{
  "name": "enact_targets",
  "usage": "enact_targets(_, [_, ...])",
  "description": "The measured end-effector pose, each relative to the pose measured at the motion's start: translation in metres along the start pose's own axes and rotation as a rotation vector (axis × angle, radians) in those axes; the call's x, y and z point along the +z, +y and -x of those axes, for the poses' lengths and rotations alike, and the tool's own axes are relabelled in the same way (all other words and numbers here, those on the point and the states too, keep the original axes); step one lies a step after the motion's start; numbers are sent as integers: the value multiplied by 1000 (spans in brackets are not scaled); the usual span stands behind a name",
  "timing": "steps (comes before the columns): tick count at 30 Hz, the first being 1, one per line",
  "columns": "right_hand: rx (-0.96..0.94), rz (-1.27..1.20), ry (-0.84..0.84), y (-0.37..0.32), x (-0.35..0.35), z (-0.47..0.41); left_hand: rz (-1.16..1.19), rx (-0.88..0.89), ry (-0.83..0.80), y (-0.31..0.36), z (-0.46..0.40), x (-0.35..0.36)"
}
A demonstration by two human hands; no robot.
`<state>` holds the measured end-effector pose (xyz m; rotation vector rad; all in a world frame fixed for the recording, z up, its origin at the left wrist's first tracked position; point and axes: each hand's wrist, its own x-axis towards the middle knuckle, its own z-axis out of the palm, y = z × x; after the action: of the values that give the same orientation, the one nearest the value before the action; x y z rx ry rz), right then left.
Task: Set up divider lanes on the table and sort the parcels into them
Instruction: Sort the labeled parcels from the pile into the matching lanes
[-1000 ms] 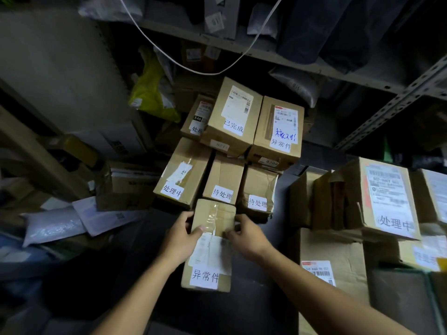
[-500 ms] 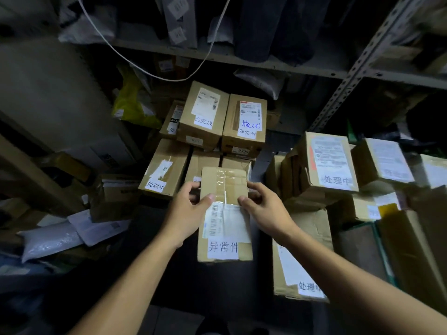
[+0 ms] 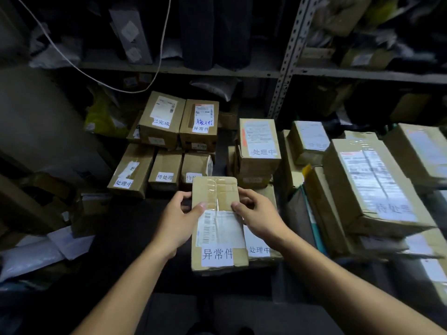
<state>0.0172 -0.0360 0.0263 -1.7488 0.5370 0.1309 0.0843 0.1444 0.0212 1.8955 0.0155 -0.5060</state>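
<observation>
At frame centre, the left hand (image 3: 177, 220) and right hand (image 3: 260, 217) grip the box (image 3: 219, 228) by its long edges — thumbs on top. Best keep it level and match its label to the like-labelled box (image 3: 199, 124) at upper centre.

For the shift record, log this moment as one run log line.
step: sorting | held: 异常件 parcel | left hand: grips left edge | right hand: grips right edge | matching 异常件 box: back row
</observation>
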Motion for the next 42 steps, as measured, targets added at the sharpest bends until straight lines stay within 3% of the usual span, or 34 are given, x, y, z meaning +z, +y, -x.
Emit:
enact_targets(13, [-90,32,81,-4,-56,47,6,72,-38,35,35,43])
enact_targets(24, [-273,145,303,-114,-137,54,66,358,-18,179,32,66])
enact_targets(29, [-291,235,461,-147,-210,54,134,458,-96,252,17,119])
enact_targets(34, [-222,149,590,-153,-291,65,126,517,-249,309,10,190])
enact_targets(42, [-147,144,636,-97,-420,72,59,474,-353,338,18,331])
